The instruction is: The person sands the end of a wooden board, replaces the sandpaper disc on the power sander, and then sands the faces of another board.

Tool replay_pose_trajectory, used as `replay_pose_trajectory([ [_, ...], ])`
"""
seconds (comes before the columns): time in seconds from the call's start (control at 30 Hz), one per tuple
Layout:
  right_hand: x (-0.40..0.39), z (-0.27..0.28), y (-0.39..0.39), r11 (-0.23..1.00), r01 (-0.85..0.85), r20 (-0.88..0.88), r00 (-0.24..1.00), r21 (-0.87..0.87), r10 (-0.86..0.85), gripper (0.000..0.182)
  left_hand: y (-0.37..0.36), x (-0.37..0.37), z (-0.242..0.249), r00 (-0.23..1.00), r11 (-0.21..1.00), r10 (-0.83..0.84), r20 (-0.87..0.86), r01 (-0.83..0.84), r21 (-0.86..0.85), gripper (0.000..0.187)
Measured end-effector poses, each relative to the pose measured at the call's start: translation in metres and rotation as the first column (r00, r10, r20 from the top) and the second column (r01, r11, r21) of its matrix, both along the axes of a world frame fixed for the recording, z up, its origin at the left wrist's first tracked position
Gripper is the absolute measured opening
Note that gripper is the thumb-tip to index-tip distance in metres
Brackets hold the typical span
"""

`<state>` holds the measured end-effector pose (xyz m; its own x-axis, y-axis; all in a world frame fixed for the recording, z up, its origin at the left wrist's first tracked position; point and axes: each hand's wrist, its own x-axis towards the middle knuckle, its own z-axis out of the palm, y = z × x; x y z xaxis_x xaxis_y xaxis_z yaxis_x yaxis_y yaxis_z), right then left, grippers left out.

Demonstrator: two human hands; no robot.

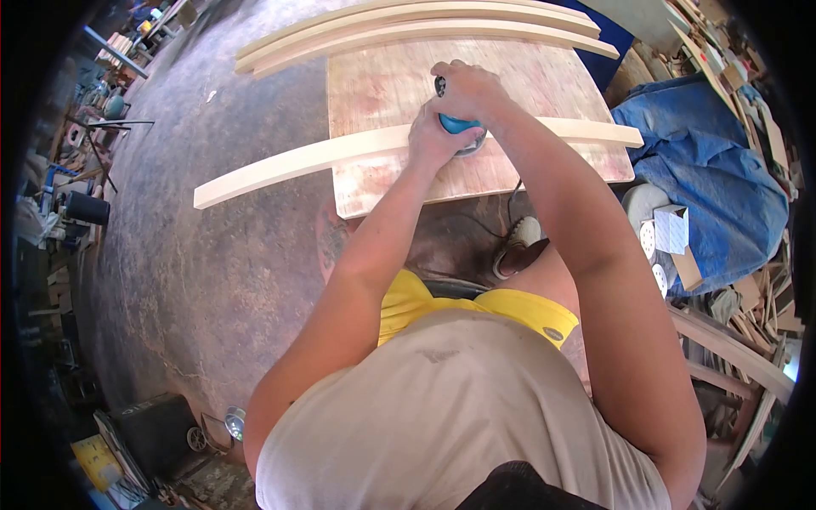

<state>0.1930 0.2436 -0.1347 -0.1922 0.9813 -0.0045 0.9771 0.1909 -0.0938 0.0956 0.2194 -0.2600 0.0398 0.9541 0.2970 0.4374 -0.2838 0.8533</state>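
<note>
The left hand (432,140) and the right hand (472,88) are close together, both gripped around a blue power tool (457,124). It is partly hidden, but seems to rest on the pale wooden strip (323,156) which lies across the worktop (382,93).

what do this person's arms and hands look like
The left grip and right grip are bare hands, with no gloves showing. The left arm and right arm are bare too, with no watch or band visible. They emerge from a tan shirt; whether it has short sleeves or none is unclear.
</note>
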Motion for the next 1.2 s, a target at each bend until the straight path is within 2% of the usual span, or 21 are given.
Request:
replay_pose_trajectory([
  [0.07, -0.004, -0.006, 0.003, 0.999, -0.012, -0.012, 1.0, 0.037, 0.013, 0.062, -0.002, -0.009, 0.004, 1.0, 0.999, 0.002, -0.016, -0.003, -0.054, 0.086],
  [0.13, -0.011, -0.006, 0.007, 0.997, -0.032, -0.026, 0.999, 0.076, 0.034, 0.064, -0.002, -0.015, 0.003, 0.999, 0.999, 0.03, -0.029, -0.031, -0.036, 0.087],
  [0.2, -0.021, -0.003, 0.006, 1.0, -0.015, -0.061, 0.998, 0.002, 0.015, 0.064, -0.002, -0.022, 0.002, 0.997, 0.998, 0.06, -0.039, -0.061, -0.017, 0.09],
  [0.3, -0.034, 0.007, 0.0, 0.997, -0.069, -0.06, 0.996, -0.017, 0.068, 0.061, -0.002, -0.033, 0.002, 0.997, 0.996, 0.079, -0.025, -0.08, -0.041, 0.089],
  [0.43, -0.045, 0.001, 0.004, 0.993, -0.114, -0.08, 0.99, 0.024, 0.115, 0.06, -0.007, -0.046, 0.0, 0.996, 0.995, 0.094, 0.004, -0.094, -0.031, 0.086],
  [0.63, -0.063, -0.002, 0.015, 0.99, -0.139, -0.116, 0.984, -0.001, 0.137, 0.066, 0.0, -0.069, -0.012, 0.987, 0.987, 0.15, -0.061, -0.146, 0.065, 0.083],
  [0.67, -0.061, -0.006, 0.027, 0.989, -0.136, -0.398, 0.912, -0.065, 0.099, 0.071, 0.002, -0.073, -0.012, 0.987, 0.987, 0.154, -0.05, -0.152, 0.057, 0.081],
  [0.7, -0.053, -0.013, 0.038, 0.981, -0.15, -0.645, 0.763, -0.12, 0.038, 0.076, 0.003, -0.076, -0.011, 0.986, 0.986, 0.16, -0.039, -0.158, 0.048, 0.079],
  [0.73, -0.035, -0.021, 0.044, 0.971, -0.155, -0.761, 0.648, -0.18, -0.038, 0.087, 0.001, -0.079, -0.009, 0.989, 0.989, 0.141, -0.035, -0.139, 0.046, 0.079],
  [0.77, -0.013, -0.031, 0.047, 0.974, -0.141, -0.757, 0.651, -0.178, -0.044, 0.087, 0.0, -0.083, -0.007, 0.99, 0.99, 0.136, -0.026, -0.135, 0.048, 0.078],
  [0.83, 0.038, -0.074, 0.048, 0.997, 0.045, -0.486, 0.871, -0.067, -0.072, 0.083, -0.005, -0.089, -0.004, 0.992, 0.991, 0.127, -0.017, -0.126, 0.049, 0.078],
  [0.9, 0.081, -0.12, 0.03, 0.991, 0.125, -0.284, 0.949, -0.05, -0.134, 0.079, -0.007, -0.091, -0.002, 0.99, 0.989, 0.137, 0.021, -0.138, 0.047, 0.076],
  [0.97, 0.102, -0.132, -0.025, 0.998, 0.059, -0.068, 0.996, -0.006, -0.059, 0.076, -0.008, -0.087, 0.0, 0.991, 0.99, 0.128, 0.037, -0.13, 0.061, 0.075],
  [1.0, 0.107, -0.137, -0.039, 0.998, 0.065, -0.067, 0.996, -0.008, -0.065, 0.076, -0.007, -0.085, -0.001, 0.991, 0.989, 0.136, 0.02, -0.137, 0.063, 0.076],
  [1.07, 0.116, -0.148, -0.058, 0.983, -0.079, -0.087, 0.992, 0.168, 0.095, 0.078, -0.008, -0.082, -0.003, 0.991, 0.989, 0.135, -0.002, -0.134, 0.062, 0.076],
  [1.2, 0.149, -0.141, -0.061, 0.984, -0.095, -0.046, 0.994, 0.152, 0.103, 0.081, -0.006, -0.07, -0.002, 0.992, 0.99, 0.122, -0.022, -0.12, 0.077, 0.076],
])
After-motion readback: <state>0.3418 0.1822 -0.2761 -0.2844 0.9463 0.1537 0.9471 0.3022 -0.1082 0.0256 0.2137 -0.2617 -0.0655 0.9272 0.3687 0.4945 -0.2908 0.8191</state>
